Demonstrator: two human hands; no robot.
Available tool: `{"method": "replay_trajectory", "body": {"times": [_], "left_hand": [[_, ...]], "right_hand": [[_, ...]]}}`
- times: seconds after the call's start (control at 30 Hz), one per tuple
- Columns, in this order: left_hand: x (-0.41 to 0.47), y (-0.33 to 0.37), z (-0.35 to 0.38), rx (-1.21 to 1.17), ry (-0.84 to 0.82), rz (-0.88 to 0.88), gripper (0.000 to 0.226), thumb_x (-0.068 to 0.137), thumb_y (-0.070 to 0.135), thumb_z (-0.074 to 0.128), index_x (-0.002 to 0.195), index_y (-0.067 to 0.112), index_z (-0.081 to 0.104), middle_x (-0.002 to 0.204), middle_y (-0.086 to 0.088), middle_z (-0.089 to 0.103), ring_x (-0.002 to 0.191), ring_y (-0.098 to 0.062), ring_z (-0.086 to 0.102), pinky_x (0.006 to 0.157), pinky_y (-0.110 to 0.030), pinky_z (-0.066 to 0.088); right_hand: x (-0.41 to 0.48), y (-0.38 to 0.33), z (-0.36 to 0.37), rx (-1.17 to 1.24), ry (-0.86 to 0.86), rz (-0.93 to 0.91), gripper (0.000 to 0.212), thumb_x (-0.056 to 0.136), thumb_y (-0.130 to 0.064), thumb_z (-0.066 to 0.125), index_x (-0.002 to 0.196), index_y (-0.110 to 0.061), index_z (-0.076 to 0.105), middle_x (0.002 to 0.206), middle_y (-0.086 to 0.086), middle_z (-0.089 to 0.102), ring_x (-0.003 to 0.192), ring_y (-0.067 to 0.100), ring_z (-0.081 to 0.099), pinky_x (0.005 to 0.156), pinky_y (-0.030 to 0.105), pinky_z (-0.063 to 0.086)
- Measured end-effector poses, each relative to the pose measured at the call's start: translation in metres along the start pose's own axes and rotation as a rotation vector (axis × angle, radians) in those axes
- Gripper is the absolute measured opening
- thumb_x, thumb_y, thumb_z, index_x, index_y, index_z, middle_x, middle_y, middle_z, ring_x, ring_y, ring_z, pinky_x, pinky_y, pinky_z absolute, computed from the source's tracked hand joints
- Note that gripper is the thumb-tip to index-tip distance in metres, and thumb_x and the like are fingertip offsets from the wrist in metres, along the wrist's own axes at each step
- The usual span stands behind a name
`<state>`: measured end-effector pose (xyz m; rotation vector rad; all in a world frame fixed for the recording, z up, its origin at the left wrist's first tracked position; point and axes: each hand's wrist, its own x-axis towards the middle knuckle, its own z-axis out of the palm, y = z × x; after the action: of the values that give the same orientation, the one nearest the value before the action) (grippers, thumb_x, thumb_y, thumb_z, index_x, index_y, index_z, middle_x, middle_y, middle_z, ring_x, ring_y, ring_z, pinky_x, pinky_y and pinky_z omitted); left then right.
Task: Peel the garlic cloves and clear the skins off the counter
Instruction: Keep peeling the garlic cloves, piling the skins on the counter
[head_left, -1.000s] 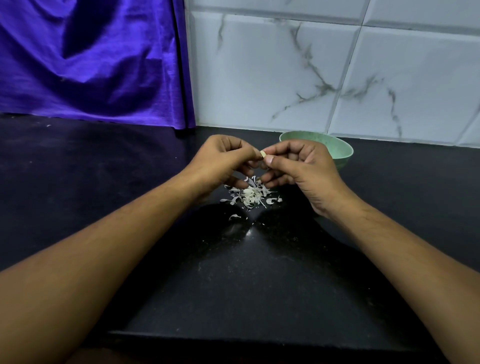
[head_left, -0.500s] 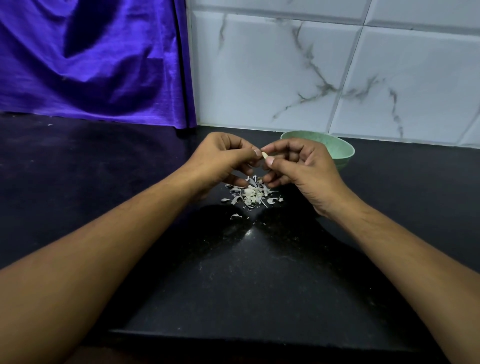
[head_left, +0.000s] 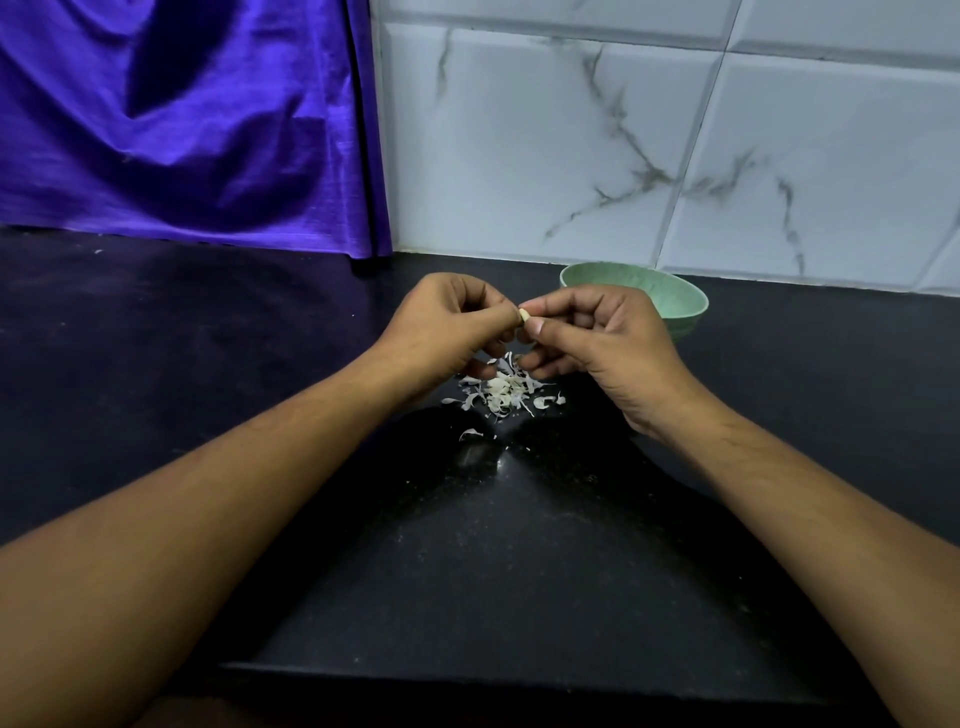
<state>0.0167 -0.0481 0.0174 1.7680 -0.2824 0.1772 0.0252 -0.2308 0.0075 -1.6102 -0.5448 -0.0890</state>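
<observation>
Hardly shifted, left hand (head_left: 441, 327) and right hand (head_left: 605, 340) still pinch one small pale garlic clove (head_left: 523, 315) above scattered papery white skins (head_left: 506, 389).

A single view is given, taken by a wide-angle camera worn on the head. It is aimed forward and down over the counter (head_left: 519, 571), with the pile of garlic skins (head_left: 501, 391) set near the middle of the frame. The pile is seen from close by. The left hand (head_left: 447, 327) and right hand (head_left: 608, 338), joined on a garlic clove (head_left: 523, 315) just above it, are caught from behind and above. Behind the pile the tiled wall (head_left: 519, 156) is faced.
</observation>
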Motion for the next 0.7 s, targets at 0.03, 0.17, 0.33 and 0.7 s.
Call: {"method": "replay_trajectory", "body": {"times": [0.03, 0.17, 0.33, 0.7], "left_hand": [[0.000, 0.000, 0.000, 0.007, -0.003, 0.002, 0.013, 0.092, 0.008, 0.068, 0.079, 0.008, 0.067, 0.071, -0.001, 0.065, 0.064, -0.010, 0.060, 0.056, -0.031, 0.058], [0.001, -0.002, -0.001, 0.047, -0.015, 0.029, 0.014, 0.089, 0.014, 0.071, 0.076, 0.011, 0.068, 0.072, -0.003, 0.065, 0.067, -0.012, 0.062, 0.058, -0.032, 0.058], [0.004, -0.006, -0.002, 0.157, -0.003, 0.060, 0.013, 0.076, 0.030, 0.069, 0.069, 0.019, 0.069, 0.069, -0.004, 0.067, 0.066, -0.013, 0.065, 0.057, -0.031, 0.057], [0.006, -0.004, -0.012, 0.246, -0.022, 0.163, 0.008, 0.092, 0.022, 0.072, 0.095, 0.018, 0.078, 0.085, -0.006, 0.076, 0.074, -0.019, 0.073, 0.059, -0.037, 0.061]], "right_hand": [[0.000, 0.000, 0.000, 0.008, -0.002, 0.006, 0.014, 0.092, 0.002, 0.070, 0.106, 0.001, 0.072, 0.086, 0.017, 0.075, 0.068, 0.025, 0.074, 0.065, 0.033, 0.064], [0.001, 0.000, 0.000, 0.021, -0.019, -0.001, 0.019, 0.093, 0.004, 0.067, 0.111, -0.004, 0.071, 0.086, 0.018, 0.074, 0.068, 0.025, 0.073, 0.065, 0.035, 0.064], [0.001, -0.001, 0.000, -0.048, -0.050, -0.010, 0.022, 0.097, 0.006, 0.062, 0.111, -0.008, 0.071, 0.084, 0.013, 0.073, 0.070, 0.026, 0.073, 0.067, 0.038, 0.063], [0.004, -0.001, -0.004, -0.004, 0.054, 0.039, 0.010, 0.090, -0.002, 0.074, 0.098, -0.001, 0.068, 0.088, 0.023, 0.073, 0.071, 0.027, 0.074, 0.068, 0.040, 0.063]]}}
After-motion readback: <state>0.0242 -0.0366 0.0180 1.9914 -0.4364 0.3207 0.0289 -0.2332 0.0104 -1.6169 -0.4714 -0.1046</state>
